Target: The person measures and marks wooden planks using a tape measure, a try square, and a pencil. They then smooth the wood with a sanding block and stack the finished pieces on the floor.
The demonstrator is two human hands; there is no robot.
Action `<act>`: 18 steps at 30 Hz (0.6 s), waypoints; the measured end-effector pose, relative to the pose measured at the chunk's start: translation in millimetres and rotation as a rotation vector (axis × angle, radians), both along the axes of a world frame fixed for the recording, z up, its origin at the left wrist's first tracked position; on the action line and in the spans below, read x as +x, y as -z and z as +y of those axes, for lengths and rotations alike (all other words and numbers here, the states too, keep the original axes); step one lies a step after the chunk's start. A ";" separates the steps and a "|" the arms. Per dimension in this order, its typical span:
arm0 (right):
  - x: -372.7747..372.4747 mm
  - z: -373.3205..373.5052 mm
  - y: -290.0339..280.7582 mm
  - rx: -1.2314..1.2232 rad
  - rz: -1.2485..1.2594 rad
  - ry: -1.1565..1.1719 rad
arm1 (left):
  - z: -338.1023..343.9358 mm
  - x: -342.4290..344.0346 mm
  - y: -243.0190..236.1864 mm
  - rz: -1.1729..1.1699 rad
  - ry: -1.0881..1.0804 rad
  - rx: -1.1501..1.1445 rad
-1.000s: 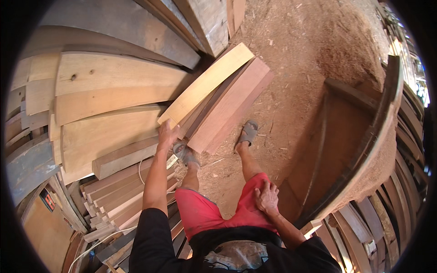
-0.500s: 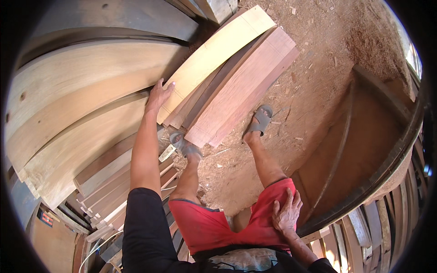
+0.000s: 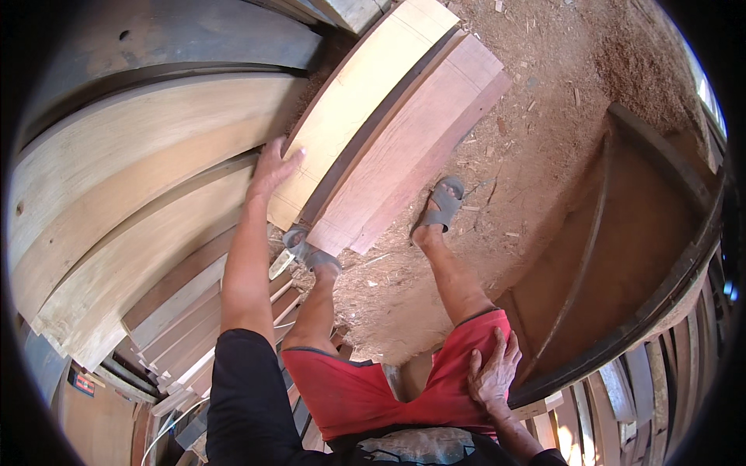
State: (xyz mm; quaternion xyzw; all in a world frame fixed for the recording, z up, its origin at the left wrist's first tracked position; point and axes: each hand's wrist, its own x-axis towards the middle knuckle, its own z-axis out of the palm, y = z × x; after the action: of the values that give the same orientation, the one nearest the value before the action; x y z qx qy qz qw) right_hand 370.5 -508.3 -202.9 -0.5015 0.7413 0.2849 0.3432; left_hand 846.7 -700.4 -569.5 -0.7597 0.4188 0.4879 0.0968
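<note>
My left hand point(image 3: 276, 167) grips the left edge of a pale yellow board point(image 3: 361, 81) near its close end, thumb on top and fingers over the side. Pencil-like lines cross the board's face. Beneath and beside it are dark brown boards point(image 3: 373, 144), partly covered. To their right a pinkish board point(image 3: 412, 140) rests on another reddish one, also marked with lines. My right hand point(image 3: 495, 371) lies on my right thigh over the red shorts point(image 3: 458, 365), holding nothing, fingers spread.
Wide curved planks point(image 3: 148, 140) are stacked on the left, above narrower boards point(image 3: 186, 318). My sandalled feet point(image 3: 447, 202) stand on a floor strewn with wood shavings point(image 3: 536, 155). A large curved metal sheet point(image 3: 598, 256) with a dark rim lies at the right. Upright planks point(image 3: 645, 388) stand behind it.
The pale yellow board has shifted left and now covers the brown boards that showed beside it near its close end. My left hand moved with it. My right hand stays on the thigh.
</note>
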 end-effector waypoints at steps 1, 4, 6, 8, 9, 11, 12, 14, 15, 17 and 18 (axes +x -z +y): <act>-2.4 0.7 1.4 -0.006 0.007 -0.010 | -13.2 -2.3 -3.0 0.045 -0.045 -0.083; 5.4 13.7 -7.7 -0.031 0.060 0.026 | -70.2 -33.5 21.4 0.160 -0.078 -0.173; -5.1 4.4 0.5 -0.023 0.018 -0.010 | -63.6 -19.9 28.3 0.283 -0.166 -0.098; -11.9 -1.4 6.9 -0.017 -0.018 -0.032 | -48.1 -14.9 39.8 0.224 -0.267 -0.130; -14.4 -4.3 8.4 -0.016 -0.031 -0.039 | -39.9 -6.6 44.9 0.255 -0.300 -0.110; -4.3 3.0 -2.6 -0.029 0.047 0.019 | -54.6 -27.9 59.5 0.393 -0.281 -0.055; -4.4 5.6 2.0 -0.030 0.034 0.033 | -52.1 -33.0 56.7 0.368 -0.268 -0.069; 1.6 7.6 4.4 -0.013 0.019 0.051 | -38.6 -49.0 41.6 0.320 -0.254 -0.092; 3.6 6.7 3.5 -0.014 0.029 0.055 | -41.4 -57.5 35.6 0.352 -0.173 -0.067; 1.5 1.7 3.8 -0.012 0.035 0.039 | -38.3 -56.7 19.0 0.187 -0.033 -0.005; -2.8 -2.9 5.3 -0.008 0.029 0.017 | -37.4 -51.2 14.5 0.122 -0.036 0.036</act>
State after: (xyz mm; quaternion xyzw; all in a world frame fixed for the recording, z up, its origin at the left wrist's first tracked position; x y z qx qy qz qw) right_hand 367.7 -511.2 -208.2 -0.4924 0.7516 0.2865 0.3326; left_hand 795.6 -737.8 -583.9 -0.7343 0.4011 0.5424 0.0761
